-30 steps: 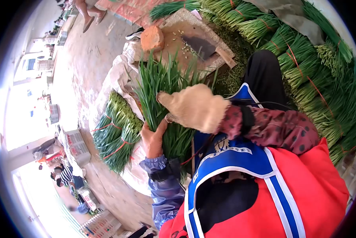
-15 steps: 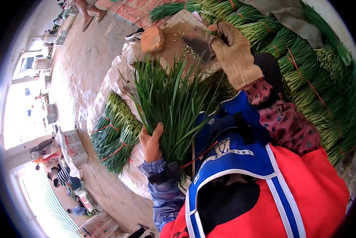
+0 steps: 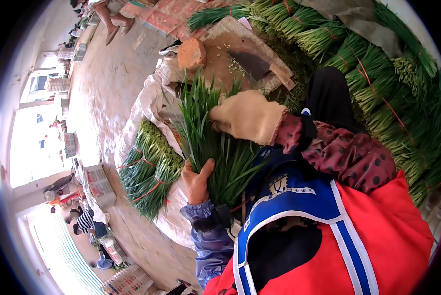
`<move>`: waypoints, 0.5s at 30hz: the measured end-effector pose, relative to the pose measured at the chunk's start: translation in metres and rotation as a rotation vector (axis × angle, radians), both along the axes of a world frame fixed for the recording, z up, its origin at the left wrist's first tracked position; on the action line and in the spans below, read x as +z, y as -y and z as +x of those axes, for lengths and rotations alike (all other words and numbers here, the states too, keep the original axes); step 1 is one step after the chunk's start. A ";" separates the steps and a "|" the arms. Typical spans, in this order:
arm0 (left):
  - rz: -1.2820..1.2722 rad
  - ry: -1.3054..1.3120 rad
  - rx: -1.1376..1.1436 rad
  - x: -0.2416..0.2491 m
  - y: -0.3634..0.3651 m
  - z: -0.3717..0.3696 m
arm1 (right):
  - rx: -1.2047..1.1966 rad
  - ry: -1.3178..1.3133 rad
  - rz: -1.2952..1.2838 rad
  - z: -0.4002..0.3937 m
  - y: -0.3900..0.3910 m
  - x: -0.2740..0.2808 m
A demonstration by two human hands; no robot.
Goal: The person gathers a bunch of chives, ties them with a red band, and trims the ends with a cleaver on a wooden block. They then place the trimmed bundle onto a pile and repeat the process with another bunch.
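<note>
My bare left hand (image 3: 197, 183), below a blue sleeve, is closed around the lower left side of a loose bunch of garlic chives (image 3: 198, 105). The long flat green leaves fan upward from it, and their lower ends rest against my blue apron (image 3: 299, 194). My right hand (image 3: 250, 116), in a tan knit glove, reaches across the middle of the bunch. Its curled fingers grip leaves there, with the fingertips partly hidden. Beyond the bunch, a cleaver (image 3: 250, 64) with a wooden handle lies on a board (image 3: 215, 54) strewn with small green bits.
An orange brick (image 3: 191, 53) stands on the board's left corner. Tied green bundles (image 3: 149, 167) lie on white sacking (image 3: 137, 115) to the left. Many more bundles (image 3: 378, 93) are stacked at right, partly under a grey cloth (image 3: 358, 22). A person's legs (image 3: 111, 18) show at the top.
My gloved right hand has come down and left from above the board onto the chives, uncovering the cleaver's handle. My left hand keeps its hold, and the leaves are drawn closer together.
</note>
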State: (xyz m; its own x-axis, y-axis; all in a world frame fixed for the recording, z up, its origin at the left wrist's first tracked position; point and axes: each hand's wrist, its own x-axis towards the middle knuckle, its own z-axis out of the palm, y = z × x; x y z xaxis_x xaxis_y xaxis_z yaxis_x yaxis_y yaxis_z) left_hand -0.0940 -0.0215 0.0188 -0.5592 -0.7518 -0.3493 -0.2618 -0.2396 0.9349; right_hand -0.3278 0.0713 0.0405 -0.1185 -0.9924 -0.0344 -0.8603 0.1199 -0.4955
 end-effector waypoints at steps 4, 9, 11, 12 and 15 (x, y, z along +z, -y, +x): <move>-0.014 0.010 -0.010 0.003 -0.002 -0.001 | -0.722 0.943 -0.431 -0.016 0.004 -0.027; 0.007 -0.012 -0.015 0.000 -0.002 -0.003 | -0.282 0.611 -0.408 -0.038 -0.015 0.010; 0.005 0.000 -0.045 0.004 -0.003 -0.006 | -0.200 0.352 -0.358 -0.035 -0.012 0.022; 0.005 0.001 -0.045 0.003 -0.002 -0.005 | -0.117 0.101 -0.308 -0.032 -0.008 0.026; -0.072 0.101 -0.081 0.000 0.000 -0.002 | -0.051 0.051 -0.189 -0.024 0.005 0.020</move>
